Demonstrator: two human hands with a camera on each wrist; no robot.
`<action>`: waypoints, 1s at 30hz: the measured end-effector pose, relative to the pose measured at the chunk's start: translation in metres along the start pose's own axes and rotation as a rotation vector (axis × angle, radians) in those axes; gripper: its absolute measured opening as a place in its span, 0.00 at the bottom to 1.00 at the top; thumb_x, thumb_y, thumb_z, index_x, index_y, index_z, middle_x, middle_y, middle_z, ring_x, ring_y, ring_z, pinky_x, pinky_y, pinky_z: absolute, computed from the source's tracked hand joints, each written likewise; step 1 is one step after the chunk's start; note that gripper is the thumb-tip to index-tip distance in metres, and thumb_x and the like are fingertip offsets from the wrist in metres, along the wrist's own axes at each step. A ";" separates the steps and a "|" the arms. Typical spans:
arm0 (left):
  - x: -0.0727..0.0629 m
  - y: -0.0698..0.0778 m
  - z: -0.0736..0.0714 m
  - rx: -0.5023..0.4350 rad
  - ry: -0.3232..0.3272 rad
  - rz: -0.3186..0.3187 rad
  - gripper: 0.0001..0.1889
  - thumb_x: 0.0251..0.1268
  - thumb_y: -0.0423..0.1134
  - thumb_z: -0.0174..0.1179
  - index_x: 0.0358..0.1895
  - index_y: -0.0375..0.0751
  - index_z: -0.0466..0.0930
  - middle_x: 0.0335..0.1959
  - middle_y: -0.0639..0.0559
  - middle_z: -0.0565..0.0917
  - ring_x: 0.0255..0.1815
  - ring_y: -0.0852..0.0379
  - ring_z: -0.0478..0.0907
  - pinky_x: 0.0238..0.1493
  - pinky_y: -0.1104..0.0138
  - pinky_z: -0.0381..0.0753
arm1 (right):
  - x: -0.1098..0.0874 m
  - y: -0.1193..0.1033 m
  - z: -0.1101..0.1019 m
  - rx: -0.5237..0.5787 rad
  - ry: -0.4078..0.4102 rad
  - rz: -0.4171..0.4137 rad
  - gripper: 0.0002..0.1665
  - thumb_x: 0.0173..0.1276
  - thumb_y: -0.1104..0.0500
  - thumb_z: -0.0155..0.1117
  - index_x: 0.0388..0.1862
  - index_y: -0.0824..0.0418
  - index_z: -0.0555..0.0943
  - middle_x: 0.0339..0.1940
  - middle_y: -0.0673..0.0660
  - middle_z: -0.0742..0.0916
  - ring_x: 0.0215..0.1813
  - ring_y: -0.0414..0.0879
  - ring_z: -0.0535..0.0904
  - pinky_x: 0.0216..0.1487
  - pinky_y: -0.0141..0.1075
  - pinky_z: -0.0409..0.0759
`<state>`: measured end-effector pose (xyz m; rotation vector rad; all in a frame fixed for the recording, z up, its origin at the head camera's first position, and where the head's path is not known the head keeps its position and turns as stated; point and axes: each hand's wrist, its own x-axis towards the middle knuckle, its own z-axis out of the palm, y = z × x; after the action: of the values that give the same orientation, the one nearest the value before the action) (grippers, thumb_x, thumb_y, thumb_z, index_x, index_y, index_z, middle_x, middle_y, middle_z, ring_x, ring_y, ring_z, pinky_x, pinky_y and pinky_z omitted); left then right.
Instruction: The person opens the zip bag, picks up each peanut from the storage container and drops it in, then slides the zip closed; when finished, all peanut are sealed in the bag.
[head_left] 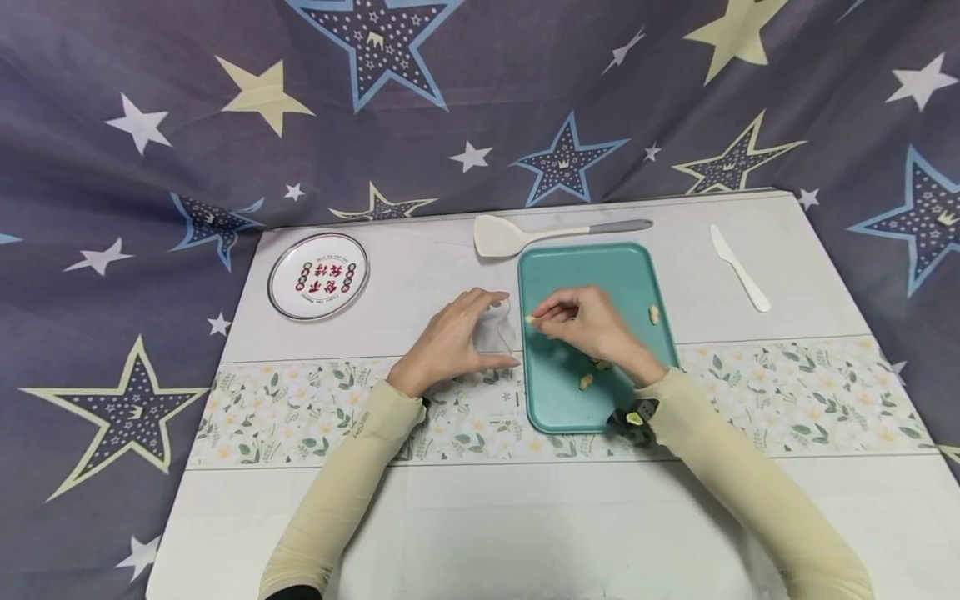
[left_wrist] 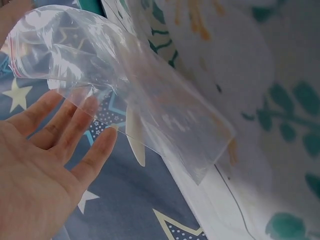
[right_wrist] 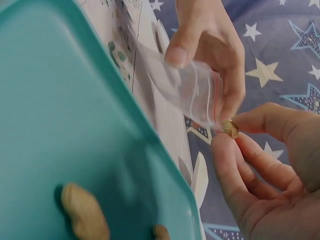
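Note:
My left hand (head_left: 450, 337) holds a clear zip-lock bag (left_wrist: 170, 115) near its mouth, beside the tray's left edge. In the right wrist view the red-lined mouth of the bag faces my right hand (right_wrist: 280, 165). Thumb and fingertips of the right hand pinch a peanut (right_wrist: 230, 129) right at that mouth. In the head view this hand reaches over the teal tray (head_left: 555, 279). One unshelled peanut (head_left: 586, 382) lies low on the tray and another peanut (head_left: 654, 315) by its right rim. A further one is partly hidden under the right wrist.
A white spatula (head_left: 501, 237) with a grey handle lies behind the tray. To the right is a white knife (head_left: 741, 268). A round plate (head_left: 285, 279) with red and black lettering stands at the back left. A starred cloth (head_left: 465, 125) hangs behind the table.

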<state>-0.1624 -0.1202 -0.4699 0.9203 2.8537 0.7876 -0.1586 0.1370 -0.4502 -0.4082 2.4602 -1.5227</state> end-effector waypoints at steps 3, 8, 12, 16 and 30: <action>0.000 0.000 0.000 -0.012 0.005 0.005 0.52 0.48 0.67 0.78 0.76 0.49 0.68 0.68 0.50 0.78 0.68 0.50 0.76 0.70 0.51 0.79 | 0.005 -0.004 0.007 -0.010 -0.012 -0.023 0.06 0.67 0.62 0.73 0.42 0.59 0.91 0.38 0.59 0.93 0.37 0.47 0.88 0.38 0.29 0.86; 0.000 0.000 -0.001 -0.033 0.022 0.021 0.52 0.47 0.66 0.79 0.75 0.47 0.69 0.67 0.49 0.79 0.68 0.50 0.76 0.69 0.51 0.80 | 0.012 -0.006 0.017 -0.039 -0.028 -0.064 0.05 0.66 0.64 0.73 0.40 0.60 0.91 0.36 0.58 0.93 0.37 0.47 0.88 0.39 0.30 0.87; -0.001 0.001 0.001 -0.045 0.023 0.030 0.52 0.47 0.66 0.80 0.75 0.47 0.70 0.66 0.49 0.79 0.66 0.51 0.77 0.68 0.52 0.80 | 0.013 -0.006 0.023 -0.048 -0.025 -0.097 0.05 0.66 0.65 0.74 0.39 0.60 0.92 0.35 0.58 0.93 0.35 0.47 0.88 0.37 0.30 0.87; -0.002 0.002 0.003 -0.046 0.023 0.036 0.52 0.46 0.66 0.80 0.74 0.47 0.70 0.65 0.49 0.80 0.66 0.51 0.77 0.68 0.53 0.81 | 0.014 -0.008 0.027 -0.059 -0.012 -0.113 0.04 0.65 0.63 0.76 0.38 0.59 0.93 0.34 0.57 0.93 0.33 0.45 0.88 0.34 0.30 0.86; -0.002 0.005 0.001 -0.053 0.060 0.083 0.50 0.48 0.65 0.79 0.72 0.43 0.73 0.65 0.48 0.81 0.67 0.51 0.78 0.68 0.53 0.82 | 0.016 -0.010 0.039 -0.071 -0.031 -0.135 0.02 0.67 0.61 0.76 0.37 0.57 0.92 0.33 0.55 0.93 0.29 0.40 0.86 0.31 0.30 0.85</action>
<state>-0.1579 -0.1172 -0.4687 1.0321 2.8453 0.9095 -0.1596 0.0948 -0.4586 -0.6179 2.5137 -1.4701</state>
